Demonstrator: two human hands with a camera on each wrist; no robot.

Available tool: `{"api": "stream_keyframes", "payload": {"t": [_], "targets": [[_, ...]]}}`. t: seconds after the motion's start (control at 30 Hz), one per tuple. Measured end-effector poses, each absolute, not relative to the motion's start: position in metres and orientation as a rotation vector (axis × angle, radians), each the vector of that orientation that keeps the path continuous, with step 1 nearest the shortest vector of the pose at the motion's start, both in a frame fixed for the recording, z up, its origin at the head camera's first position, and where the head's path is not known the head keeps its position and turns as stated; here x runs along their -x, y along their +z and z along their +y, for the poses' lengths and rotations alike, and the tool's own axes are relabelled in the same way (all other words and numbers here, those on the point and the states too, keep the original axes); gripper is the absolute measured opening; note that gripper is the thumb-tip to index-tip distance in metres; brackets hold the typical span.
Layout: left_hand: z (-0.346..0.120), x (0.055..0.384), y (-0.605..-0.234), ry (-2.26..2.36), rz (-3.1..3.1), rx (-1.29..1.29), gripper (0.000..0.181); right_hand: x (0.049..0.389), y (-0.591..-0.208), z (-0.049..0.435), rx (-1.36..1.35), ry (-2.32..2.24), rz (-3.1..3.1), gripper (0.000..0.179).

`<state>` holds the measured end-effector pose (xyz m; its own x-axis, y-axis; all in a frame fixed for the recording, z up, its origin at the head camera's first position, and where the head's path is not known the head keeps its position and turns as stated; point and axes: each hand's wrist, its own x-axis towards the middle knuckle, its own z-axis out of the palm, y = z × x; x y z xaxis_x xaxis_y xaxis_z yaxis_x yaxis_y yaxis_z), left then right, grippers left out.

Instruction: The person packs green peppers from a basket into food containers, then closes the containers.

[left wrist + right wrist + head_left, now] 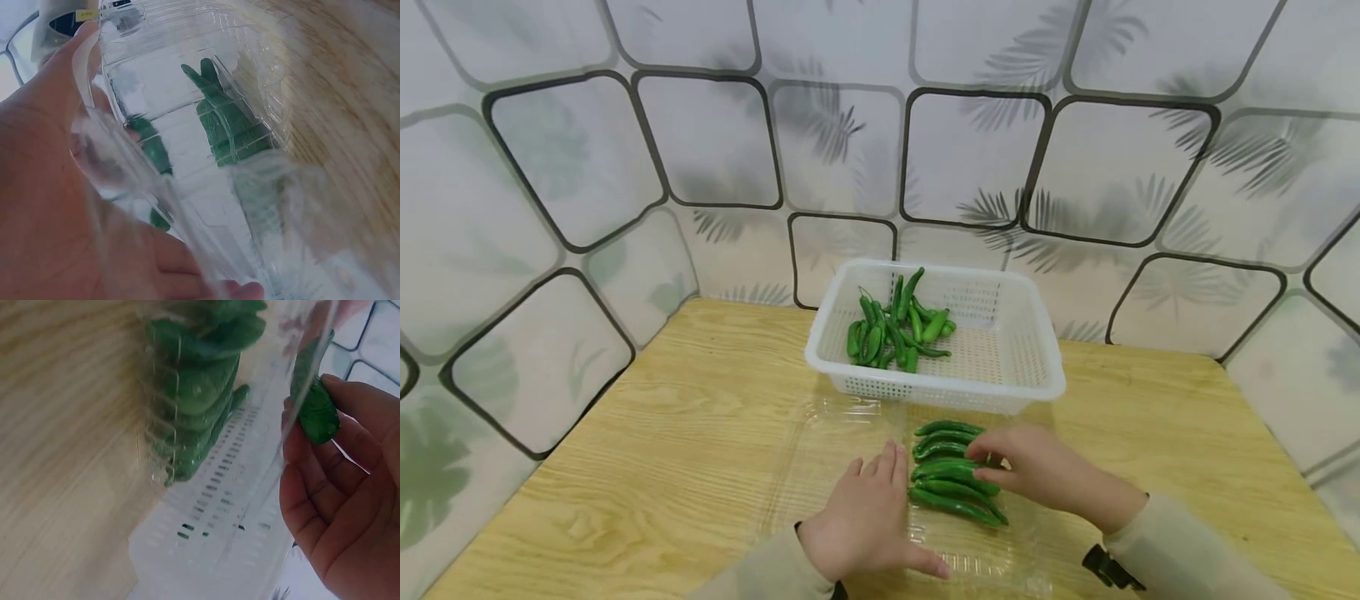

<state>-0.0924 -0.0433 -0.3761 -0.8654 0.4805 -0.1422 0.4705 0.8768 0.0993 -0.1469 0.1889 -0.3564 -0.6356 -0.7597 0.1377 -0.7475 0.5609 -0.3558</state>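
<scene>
In the head view a clear plastic clamshell box point(977, 546) lies opened out, its other half point(820, 458) to the left. Several long green chili peppers point(951, 472) lie side by side in the right half. My right hand point(1037, 467) is above their right ends. In the right wrist view its thumb and fingers pinch one green chili pepper point(319, 415), held apart from the row. My left hand point(868, 525) rests along the box's middle fold, fingers straight and thumb spread toward the near rim. Seen from the left wrist, the palm point(37, 187) lies against the clear plastic wall.
Behind the box stands a white perforated plastic basket point(936, 385), with more green chili peppers point(880, 337) piled in its left part. Everything is on a wooden tabletop point(647, 450). A patterned wall covering point(842, 158) rises behind and at both sides.
</scene>
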Motion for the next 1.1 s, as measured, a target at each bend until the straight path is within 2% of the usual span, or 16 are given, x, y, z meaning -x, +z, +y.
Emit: {"api": "stream_keyframes", "payload": {"t": [0.3, 0.5, 0.83, 1.1], "targets": [[-0.044, 0.093, -0.377, 0.14, 2.859, -0.751, 0.127, 0.125, -0.371, 0.181, 1.401, -0.43, 2.724, 0.009], [-0.045, 0.096, -0.378, 0.184, 2.812, -0.755, 0.124, 0.115, -0.381, 0.177, 1.433, -0.295, 2.768, 0.013], [-0.045, 0.095, -0.377, 0.123, 2.813, -0.746, 0.126, 0.111, -0.39, 0.172, 1.314, -0.187, 2.8, 0.017], [-0.046, 0.095, -0.377, 0.136, 2.832, -0.755, 0.125, 0.11, -0.392, 0.169, 1.294, -0.122, 2.836, 0.028]]}}
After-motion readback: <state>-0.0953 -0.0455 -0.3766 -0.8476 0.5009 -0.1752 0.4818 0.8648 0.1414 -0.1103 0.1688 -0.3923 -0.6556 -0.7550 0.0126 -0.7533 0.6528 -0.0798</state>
